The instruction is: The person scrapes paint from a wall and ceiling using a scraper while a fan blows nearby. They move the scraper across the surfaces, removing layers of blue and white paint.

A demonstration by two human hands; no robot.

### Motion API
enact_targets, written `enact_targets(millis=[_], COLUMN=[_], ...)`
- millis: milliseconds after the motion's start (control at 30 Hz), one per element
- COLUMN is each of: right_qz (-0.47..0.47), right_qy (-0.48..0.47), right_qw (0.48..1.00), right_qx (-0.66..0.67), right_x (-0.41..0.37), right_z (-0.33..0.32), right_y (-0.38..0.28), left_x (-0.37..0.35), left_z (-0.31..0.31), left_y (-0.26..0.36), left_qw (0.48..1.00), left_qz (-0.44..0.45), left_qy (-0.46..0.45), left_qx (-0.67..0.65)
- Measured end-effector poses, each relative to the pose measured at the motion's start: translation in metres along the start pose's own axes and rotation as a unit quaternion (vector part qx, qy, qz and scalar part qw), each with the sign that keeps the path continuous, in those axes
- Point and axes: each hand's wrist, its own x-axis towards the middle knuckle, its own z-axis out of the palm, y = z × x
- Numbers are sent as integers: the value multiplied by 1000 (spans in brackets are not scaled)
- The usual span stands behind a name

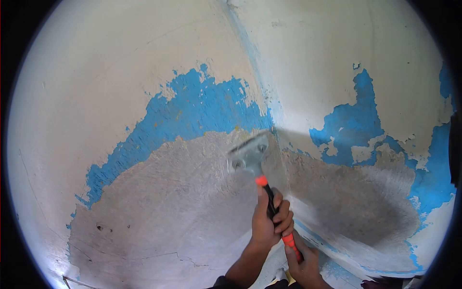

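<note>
A long-handled wall scraper (249,155) with a wide metal head and a black and orange handle is held up before the wall corner. My left hand (270,219) wraps round the middle of the handle, thumb along its side. Lower down, my right hand (304,260) is closed on the orange end of the handle. The blade edge lies close to the lower border of a blue paint patch (192,106) on the left wall. Below it, bare grey plaster (168,192) spreads behind the scraper head.
Two walls meet at a corner line (255,58) running down behind the scraper. The right wall has another blue paint patch (353,120) with ragged white edges above bare plaster (351,192). Cracks and small holes (99,227) mark the lower left wall.
</note>
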Motion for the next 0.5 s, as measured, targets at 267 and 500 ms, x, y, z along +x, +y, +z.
enact_targets(millis=[267, 500], right_qz=[-41, -19], right_qy=[36, 31], right_qw=[998, 999], right_qx=[5, -16], right_x=[18, 16], right_z=[-10, -13], right_y=[-9, -17], left_x=[17, 15], left_z=[14, 14], left_y=[4, 3], left_qw=[1000, 1000], left_qz=[18, -3], left_qy=[-6, -2], left_qx=[4, -24])
